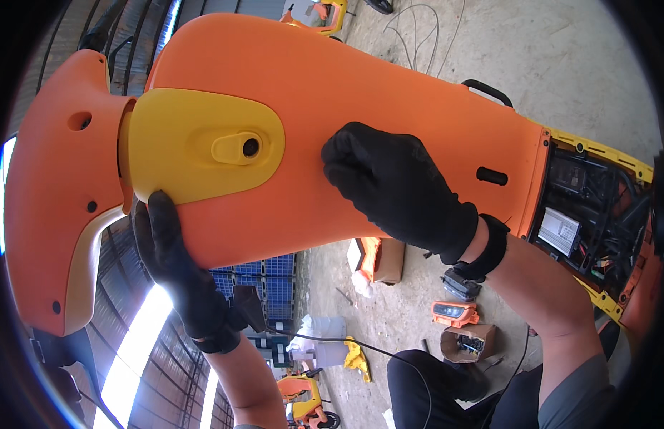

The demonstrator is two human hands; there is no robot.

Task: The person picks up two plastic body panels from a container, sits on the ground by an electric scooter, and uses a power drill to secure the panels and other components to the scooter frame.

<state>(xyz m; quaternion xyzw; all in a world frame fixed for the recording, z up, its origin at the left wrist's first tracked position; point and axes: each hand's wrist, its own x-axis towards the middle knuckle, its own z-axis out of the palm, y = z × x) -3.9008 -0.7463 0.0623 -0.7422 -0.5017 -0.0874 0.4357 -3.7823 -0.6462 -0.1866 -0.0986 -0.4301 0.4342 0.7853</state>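
Observation:
A large orange scooter body panel (310, 79) stretches across the view, with a yellow cover (196, 179) set into its left part. A round dark hole (251, 147) sits in a raised tab on that cover. My left hand (164, 247), in a black glove, is at the panel's lower left edge. Its thumb lies on the rim by the yellow cover, and the other fingers go round the edge, partly hidden. My right hand (389, 182), also gloved, is closed into a fist over the middle of the orange panel. Whatever its curled fingers hold, if anything, is hidden.
At the left stands the orange front part (53, 179) of the scooter. An open bay with wiring and a silver module (558, 230) is at the right. On the concrete floor lie a cardboard box (457, 343), an orange lamp unit (455, 313) and a yellow part (356, 357).

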